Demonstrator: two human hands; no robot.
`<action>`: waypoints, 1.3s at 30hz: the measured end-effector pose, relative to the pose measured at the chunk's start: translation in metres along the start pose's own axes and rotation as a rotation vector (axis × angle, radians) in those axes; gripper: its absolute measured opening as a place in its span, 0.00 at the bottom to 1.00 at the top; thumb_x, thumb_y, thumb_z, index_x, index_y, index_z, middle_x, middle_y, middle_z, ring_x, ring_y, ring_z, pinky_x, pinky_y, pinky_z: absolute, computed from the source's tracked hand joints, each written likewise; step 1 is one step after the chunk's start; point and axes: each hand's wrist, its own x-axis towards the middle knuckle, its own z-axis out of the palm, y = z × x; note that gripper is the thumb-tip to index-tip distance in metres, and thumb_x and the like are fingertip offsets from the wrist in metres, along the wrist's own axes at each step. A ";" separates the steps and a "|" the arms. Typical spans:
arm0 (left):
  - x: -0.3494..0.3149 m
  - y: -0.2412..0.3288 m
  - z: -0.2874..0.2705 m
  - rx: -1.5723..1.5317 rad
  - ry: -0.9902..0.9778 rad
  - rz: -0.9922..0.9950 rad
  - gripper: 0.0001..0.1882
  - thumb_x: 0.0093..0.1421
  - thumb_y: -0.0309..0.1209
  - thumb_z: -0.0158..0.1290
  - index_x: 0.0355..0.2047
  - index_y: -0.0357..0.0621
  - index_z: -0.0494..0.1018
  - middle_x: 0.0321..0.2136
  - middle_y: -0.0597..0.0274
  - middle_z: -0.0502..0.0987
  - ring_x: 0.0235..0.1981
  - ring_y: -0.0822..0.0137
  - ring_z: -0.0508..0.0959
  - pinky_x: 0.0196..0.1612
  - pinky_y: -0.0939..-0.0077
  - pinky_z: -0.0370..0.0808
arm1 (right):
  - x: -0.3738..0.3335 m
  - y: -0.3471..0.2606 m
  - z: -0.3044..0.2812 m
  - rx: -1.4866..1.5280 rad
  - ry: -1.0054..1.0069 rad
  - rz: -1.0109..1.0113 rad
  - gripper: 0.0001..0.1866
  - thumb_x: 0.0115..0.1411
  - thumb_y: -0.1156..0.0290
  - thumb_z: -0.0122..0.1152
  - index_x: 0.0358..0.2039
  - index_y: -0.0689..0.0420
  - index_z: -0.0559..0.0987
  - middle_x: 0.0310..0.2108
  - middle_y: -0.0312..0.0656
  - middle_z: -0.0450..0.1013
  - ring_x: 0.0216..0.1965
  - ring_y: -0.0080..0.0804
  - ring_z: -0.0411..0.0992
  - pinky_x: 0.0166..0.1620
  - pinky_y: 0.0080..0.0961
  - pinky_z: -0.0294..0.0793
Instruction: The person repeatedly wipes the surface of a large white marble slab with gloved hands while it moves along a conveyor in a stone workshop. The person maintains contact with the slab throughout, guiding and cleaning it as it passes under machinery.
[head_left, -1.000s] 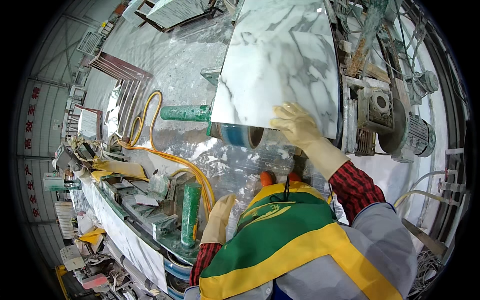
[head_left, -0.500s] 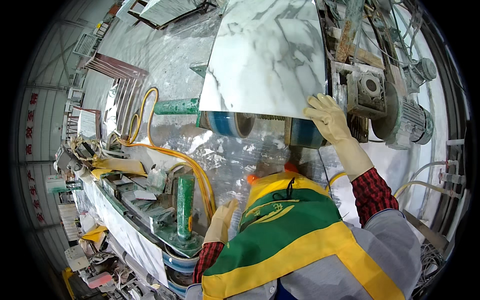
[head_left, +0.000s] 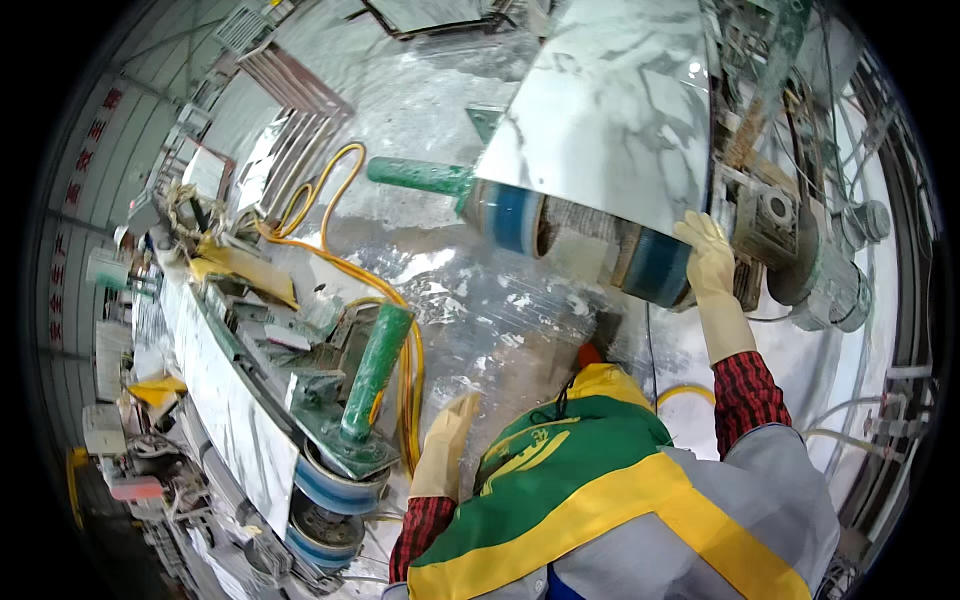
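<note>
A white marble-patterned slab with grey veins lies on a conveyor, whose blue belts bend round rollers below its near edge. My right hand, in a cream rubber glove, touches the slab's near right corner with its fingers stretched out. Down at my left side hangs my left hand, gloved alike; its fingers are straight and it holds nothing. It is nearest to a green post on the left conveyor. I wear a green and yellow apron.
Another white slab lies along the left conveyor, beside broken pieces. Yellow hoses run across the wet floor. A green bar sticks out from the slab's conveyor. On the right stand a gearbox and a motor.
My view has turned, so the slab and conveyor now appear further right and tilted. More of the blue belts shows below the slab's near edge. My right hand stays at the corner.
</note>
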 end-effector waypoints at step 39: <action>-0.467 -0.261 -0.013 -0.525 1.113 -0.722 0.22 0.82 0.41 0.51 0.63 0.37 0.82 0.56 0.45 0.88 0.59 0.55 0.86 0.65 0.65 0.79 | -0.348 -0.854 0.419 0.169 -0.856 -1.187 0.37 0.70 0.47 0.66 0.73 0.54 0.77 0.76 0.48 0.71 0.76 0.50 0.67 0.81 0.46 0.62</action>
